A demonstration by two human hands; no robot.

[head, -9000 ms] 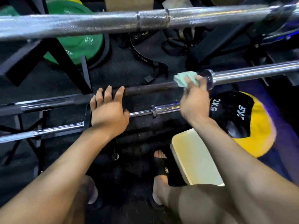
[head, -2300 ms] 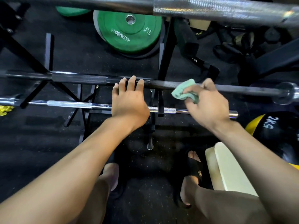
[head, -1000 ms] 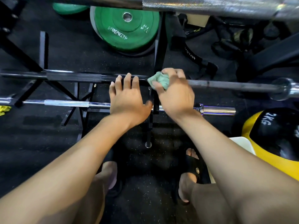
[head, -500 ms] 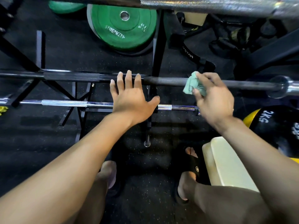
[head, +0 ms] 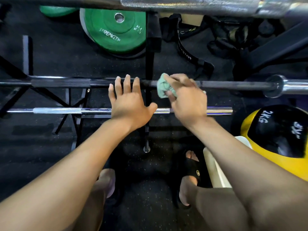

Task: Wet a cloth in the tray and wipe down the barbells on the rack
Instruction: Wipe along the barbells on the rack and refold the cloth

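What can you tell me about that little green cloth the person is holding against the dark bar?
The pale green cloth is small, soft-looking fabric, bunched into a crumpled wad with folds showing. The right hand grips it, fingers curled over its top and the thumb under it, pressing it against the dark matte barbell shaft just right of the rack's black upright post. Most of it sits left of the fingers; the rest is hidden in the hand. Whether it is wet cannot be told.

The right hand point(head: 186, 99) presses a bunched green cloth point(head: 164, 87) onto the dark barbell point(head: 233, 85), seemingly gripping it, while the left hand point(head: 130, 104) rests flat, fingertips on the bar.
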